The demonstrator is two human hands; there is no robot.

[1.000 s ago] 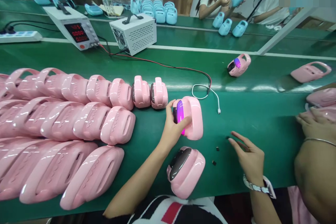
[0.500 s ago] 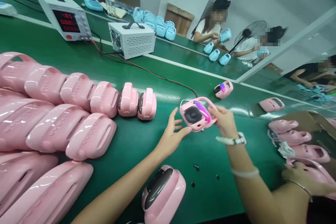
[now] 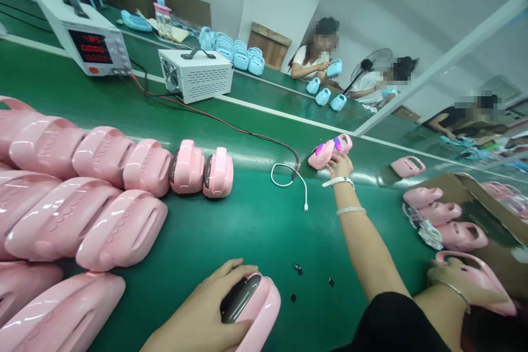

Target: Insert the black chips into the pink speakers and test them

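My left hand [image 3: 214,308] is wrapped around a pink portable speaker [image 3: 267,308] with a dark glossy front panel, at the near edge of the bench. At the far side of the bench, my right hand [image 3: 341,168] has its fingers on a pink speaker [image 3: 320,157] with a purple light. Close behind that one stands a second lit pink speaker [image 3: 345,143]. A white charging cable [image 3: 306,192] lies on the green bench with its plug free, joined to a red and black lead [image 3: 264,136].
Rows of pink speakers [image 3: 124,225] fill the left side. A power supply [image 3: 88,47] and a grey vented box [image 3: 202,74] stand behind. Small black pieces [image 3: 292,297] lie near me. At right, a co-worker's hand [image 3: 449,280] holds a pink housing beside a carton [image 3: 466,187].
My right hand has carried the lit speaker away to the far side, beside the other lit one. The white cable is off it. My left hand has come back onto the near speaker.
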